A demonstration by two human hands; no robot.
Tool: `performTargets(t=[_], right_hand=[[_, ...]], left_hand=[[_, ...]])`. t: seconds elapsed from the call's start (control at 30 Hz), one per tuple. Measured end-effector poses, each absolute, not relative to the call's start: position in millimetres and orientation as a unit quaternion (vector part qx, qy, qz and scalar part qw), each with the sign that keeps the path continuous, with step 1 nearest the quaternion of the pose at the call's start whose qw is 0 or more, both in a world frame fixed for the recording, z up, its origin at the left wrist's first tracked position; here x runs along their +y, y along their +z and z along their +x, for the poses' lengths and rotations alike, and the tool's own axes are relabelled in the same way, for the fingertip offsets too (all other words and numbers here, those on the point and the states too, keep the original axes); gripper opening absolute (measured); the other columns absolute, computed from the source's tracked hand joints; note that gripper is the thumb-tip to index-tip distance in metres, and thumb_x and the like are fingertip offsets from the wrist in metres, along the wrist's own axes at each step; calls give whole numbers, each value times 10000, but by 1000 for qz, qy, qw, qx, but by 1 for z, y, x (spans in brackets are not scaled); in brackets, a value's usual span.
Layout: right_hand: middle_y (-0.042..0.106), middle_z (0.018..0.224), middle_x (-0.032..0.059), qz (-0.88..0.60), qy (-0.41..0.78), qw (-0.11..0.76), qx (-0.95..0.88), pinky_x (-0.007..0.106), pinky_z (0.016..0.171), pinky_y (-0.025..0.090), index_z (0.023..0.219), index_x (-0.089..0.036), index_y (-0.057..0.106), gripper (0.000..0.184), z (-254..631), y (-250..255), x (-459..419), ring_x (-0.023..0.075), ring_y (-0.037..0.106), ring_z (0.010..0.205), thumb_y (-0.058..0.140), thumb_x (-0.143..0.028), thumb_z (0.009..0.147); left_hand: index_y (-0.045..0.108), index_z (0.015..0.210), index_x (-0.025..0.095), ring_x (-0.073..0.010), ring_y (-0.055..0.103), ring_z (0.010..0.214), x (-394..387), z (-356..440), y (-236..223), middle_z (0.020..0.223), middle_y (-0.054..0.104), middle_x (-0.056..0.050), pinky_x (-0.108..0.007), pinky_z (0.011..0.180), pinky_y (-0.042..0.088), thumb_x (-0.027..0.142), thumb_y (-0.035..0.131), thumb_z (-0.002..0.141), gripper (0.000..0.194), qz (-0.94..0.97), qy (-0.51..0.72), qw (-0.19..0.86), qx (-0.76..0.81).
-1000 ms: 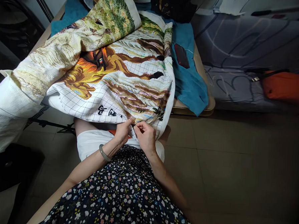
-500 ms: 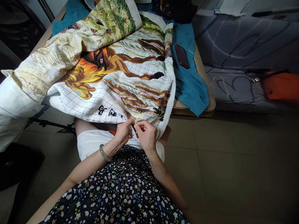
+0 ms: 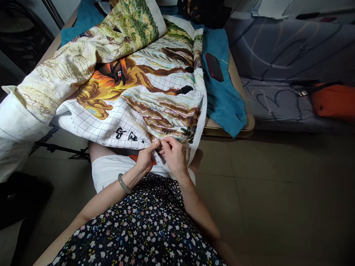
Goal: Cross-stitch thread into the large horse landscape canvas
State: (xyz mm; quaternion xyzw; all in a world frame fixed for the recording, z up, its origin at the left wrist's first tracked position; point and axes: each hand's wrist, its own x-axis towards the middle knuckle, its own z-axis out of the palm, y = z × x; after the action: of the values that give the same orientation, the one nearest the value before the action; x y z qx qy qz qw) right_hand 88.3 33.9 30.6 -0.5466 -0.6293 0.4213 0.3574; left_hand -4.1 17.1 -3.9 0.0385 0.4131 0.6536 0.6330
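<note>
A large cross-stitch cloth (image 3: 131, 103), printed with a grid and stitched with an orange-brown animal and brown-and-white bands, spreads from the low table over my lap. My left hand (image 3: 145, 158) grips its near edge, thumb on top and the other fingers hidden underneath. Just to the right, my right hand (image 3: 176, 157) is closed in a pinch close to the left thumb, over the cloth. Whatever lies between those fingertips is too small to make out. Loose yellowish threads (image 3: 189, 138) lie on the cloth beyond the right hand.
The cloth's rolled part (image 3: 55, 75) hangs off to the left. A dark phone (image 3: 214, 67) rests on a teal cloth (image 3: 230, 108) over the table. At right stands a grey patterned couch (image 3: 277, 55) with an orange bag (image 3: 340, 102). Thin black legs (image 3: 57, 147) show under the cloth.
My right hand has lifted slightly up and forward, its fingertips shifting over the cloth by the left thumb. My left hand keeps its grip on the edge.
</note>
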Motion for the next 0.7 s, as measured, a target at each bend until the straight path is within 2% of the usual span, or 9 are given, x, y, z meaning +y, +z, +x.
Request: performTargets(t=[0.1, 0.2, 0.3, 0.33, 0.4, 0.47, 0.57, 0.63, 0.7], right_hand=[[645, 687, -4, -551, 442, 402, -583, 190, 395, 430, 771, -180, 540, 166, 99, 44, 39, 101, 599, 452, 518, -328, 845], [676, 800, 6, -507, 465, 564, -455, 178, 322, 382, 784, -193, 493, 157, 134, 70, 50, 86, 579, 414, 550, -328, 840], [579, 572, -55, -399, 499, 697, -325, 152, 320, 369, 676, -199, 488, 208, 190, 104, 64, 40, 464, 322, 485, -217, 883], [480, 485, -88, -343, 513, 731, -292, 141, 384, 424, 638, -200, 499, 302, 208, 114, 67, 13, 385, 285, 396, -180, 921], [343, 433, -106, -261, 479, 792, -276, 188, 640, 538, 589, -208, 516, 469, 234, 128, 72, 2, 322, 293, 231, -160, 959], [350, 447, -101, -257, 387, 827, -316, 292, 816, 535, 567, -212, 504, 446, 240, 130, 72, 15, 350, 348, 280, -161, 949], [419, 446, -110, -341, 291, 794, -411, 330, 718, 558, 615, -210, 480, 252, 214, 111, 64, 36, 345, 355, 526, -199, 863], [401, 405, -121, -388, 363, 707, -467, 280, 546, 538, 681, -212, 471, 212, 185, 88, 53, 50, 321, 312, 548, -297, 859], [420, 404, -111, -429, 471, 577, -510, 207, 400, 437, 755, -212, 491, 182, 157, 65, 40, 63, 349, 304, 531, -349, 867]], left_hand=[[674, 807, 132, -211, 647, 873, 18, -4, -3, 807, 702, -56, -362, 889, 460, 258, 812, 554, 315, 56, 659, 626, 413], [675, 913, 139, -240, 617, 1032, 20, -3, -4, 941, 709, -77, -381, 976, 419, 222, 809, 561, 385, 62, 681, 602, 412], [663, 994, 154, -248, 590, 1101, 21, -4, -8, 1013, 701, -80, -390, 1010, 397, 203, 817, 550, 472, 56, 696, 590, 405], [660, 1007, 152, -253, 588, 1106, 21, -4, -9, 1013, 701, -84, -397, 1011, 396, 204, 822, 543, 494, 51, 695, 592, 405], [658, 1011, 138, -261, 594, 1098, 21, -4, -10, 994, 704, -93, -408, 1009, 397, 210, 827, 535, 511, 42, 687, 600, 408], [659, 1007, 134, -258, 602, 1083, 21, -3, -9, 984, 706, -92, -408, 1010, 395, 212, 824, 541, 501, 45, 685, 604, 405], [662, 1005, 143, -244, 610, 1062, 21, -3, -7, 988, 706, -84, -398, 1009, 394, 206, 822, 548, 488, 52, 694, 598, 397], [667, 983, 138, -234, 620, 1031, 21, -3, -6, 971, 707, -82, -387, 997, 402, 198, 820, 549, 463, 52, 696, 598, 395], [673, 936, 125, -223, 632, 987, 21, -3, -5, 934, 709, -82, -375, 975, 416, 194, 813, 556, 410, 51, 687, 605, 400]])
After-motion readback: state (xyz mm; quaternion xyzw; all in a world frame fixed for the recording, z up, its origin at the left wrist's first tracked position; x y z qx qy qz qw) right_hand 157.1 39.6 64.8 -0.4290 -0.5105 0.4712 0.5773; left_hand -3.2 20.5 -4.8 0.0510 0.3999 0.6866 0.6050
